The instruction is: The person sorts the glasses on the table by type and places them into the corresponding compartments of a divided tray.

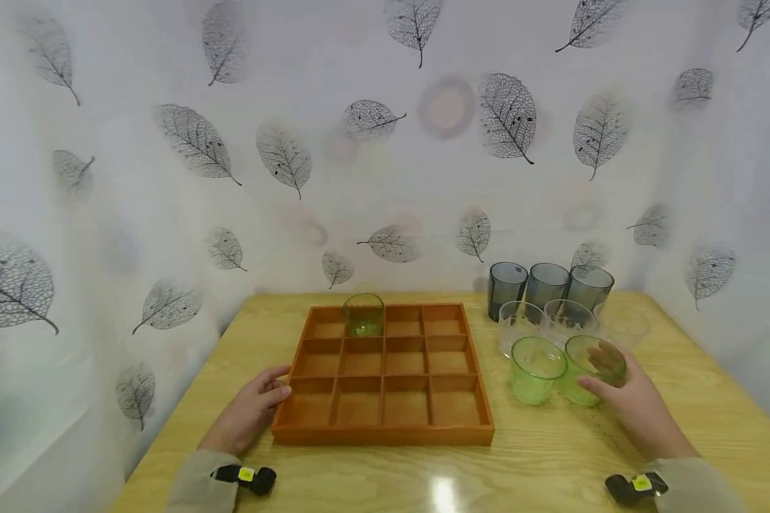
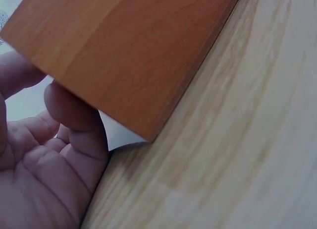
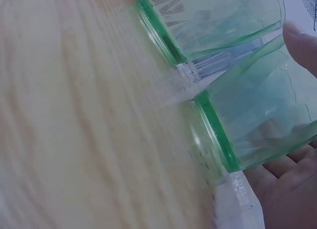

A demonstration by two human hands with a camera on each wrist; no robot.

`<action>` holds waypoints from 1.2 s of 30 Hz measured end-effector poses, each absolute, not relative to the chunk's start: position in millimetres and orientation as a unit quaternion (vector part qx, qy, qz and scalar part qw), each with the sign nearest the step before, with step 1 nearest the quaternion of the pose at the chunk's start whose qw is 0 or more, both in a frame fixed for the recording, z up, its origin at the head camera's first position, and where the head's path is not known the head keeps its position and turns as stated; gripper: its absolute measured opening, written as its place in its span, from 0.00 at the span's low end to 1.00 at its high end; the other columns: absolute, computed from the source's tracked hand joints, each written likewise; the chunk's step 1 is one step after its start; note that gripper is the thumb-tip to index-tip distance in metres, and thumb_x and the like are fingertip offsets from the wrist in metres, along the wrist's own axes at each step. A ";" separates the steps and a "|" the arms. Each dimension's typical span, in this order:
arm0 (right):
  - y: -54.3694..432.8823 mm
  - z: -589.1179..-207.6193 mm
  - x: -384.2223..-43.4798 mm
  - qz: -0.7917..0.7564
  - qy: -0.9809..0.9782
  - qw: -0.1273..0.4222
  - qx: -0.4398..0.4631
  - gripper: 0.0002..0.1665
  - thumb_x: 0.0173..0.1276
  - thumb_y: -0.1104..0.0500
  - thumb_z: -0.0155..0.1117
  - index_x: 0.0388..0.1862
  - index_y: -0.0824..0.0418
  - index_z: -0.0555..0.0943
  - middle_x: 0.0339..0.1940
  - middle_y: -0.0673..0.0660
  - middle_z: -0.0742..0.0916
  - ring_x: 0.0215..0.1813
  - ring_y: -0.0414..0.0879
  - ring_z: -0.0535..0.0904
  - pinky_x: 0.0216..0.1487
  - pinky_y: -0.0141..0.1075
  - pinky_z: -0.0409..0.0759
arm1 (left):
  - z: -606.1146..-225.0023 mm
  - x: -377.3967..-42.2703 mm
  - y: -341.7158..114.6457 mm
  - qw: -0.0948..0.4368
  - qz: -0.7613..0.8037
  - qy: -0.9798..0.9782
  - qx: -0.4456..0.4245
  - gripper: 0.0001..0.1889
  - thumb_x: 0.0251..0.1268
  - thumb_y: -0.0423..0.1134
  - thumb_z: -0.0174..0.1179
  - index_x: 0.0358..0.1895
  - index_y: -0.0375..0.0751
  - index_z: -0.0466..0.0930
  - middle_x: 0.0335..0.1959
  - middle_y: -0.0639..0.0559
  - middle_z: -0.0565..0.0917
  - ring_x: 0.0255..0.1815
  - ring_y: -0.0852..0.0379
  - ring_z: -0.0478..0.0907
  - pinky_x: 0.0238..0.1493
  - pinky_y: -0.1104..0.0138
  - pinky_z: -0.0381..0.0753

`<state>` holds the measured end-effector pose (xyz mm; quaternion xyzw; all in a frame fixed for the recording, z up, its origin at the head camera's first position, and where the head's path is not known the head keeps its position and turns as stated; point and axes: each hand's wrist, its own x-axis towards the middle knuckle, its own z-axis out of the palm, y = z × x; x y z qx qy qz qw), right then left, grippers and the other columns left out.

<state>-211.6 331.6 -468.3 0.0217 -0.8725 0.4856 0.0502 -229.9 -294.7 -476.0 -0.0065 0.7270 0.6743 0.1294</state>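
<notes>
as the head view shows, the right hand [image 1: 643, 407] curls round a green cup [image 1: 577, 372], right of the wooden tray [image 1: 383, 435]; a skewed lift could knock the second green cup [image 1: 534, 377] just beside it. the table [image 1: 526, 463] is pale grained wood, backed by a leaf-print curtain [image 1: 385, 64].

left wrist: the left hand [image 2: 54, 154] touches the tray's side, fingers relaxed.

right wrist: thumb and fingers flank the held cup; whether its base touches wood, i can't tell.

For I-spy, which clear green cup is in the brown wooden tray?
The cup in the back row, second column from left; the others are outside the tray.
</notes>
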 end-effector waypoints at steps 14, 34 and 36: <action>331.8 -449.6 -198.5 0.460 -0.885 0.072 0.019 0.54 0.74 0.48 0.65 0.83 0.65 0.44 0.75 0.72 0.66 0.57 0.26 0.68 0.45 0.18 0.70 | -476.6 -224.1 -295.9 0.129 0.667 0.733 -0.018 0.32 0.78 0.36 0.55 0.77 0.31 0.54 0.50 0.43 0.71 0.48 0.53 0.70 0.49 0.66 0.75; 313.5 -383.3 -197.3 0.449 -0.885 0.102 0.072 0.52 0.74 0.50 0.65 0.85 0.48 0.43 0.76 0.63 0.68 0.60 0.31 0.68 0.45 0.21 0.70 | -475.7 -227.2 -296.7 0.123 0.673 0.730 -0.011 0.32 0.78 0.37 0.55 0.77 0.31 0.54 0.49 0.44 0.70 0.47 0.54 0.70 0.47 0.66 0.75; 307.8 -375.6 -198.4 0.453 -0.882 0.102 0.084 0.51 0.75 0.51 0.65 0.85 0.48 0.45 0.77 0.62 0.68 0.62 0.30 0.68 0.46 0.20 0.71 | -475.2 -226.8 -297.5 0.122 0.674 0.729 -0.010 0.31 0.78 0.36 0.54 0.77 0.30 0.54 0.49 0.45 0.70 0.47 0.54 0.69 0.47 0.67 0.75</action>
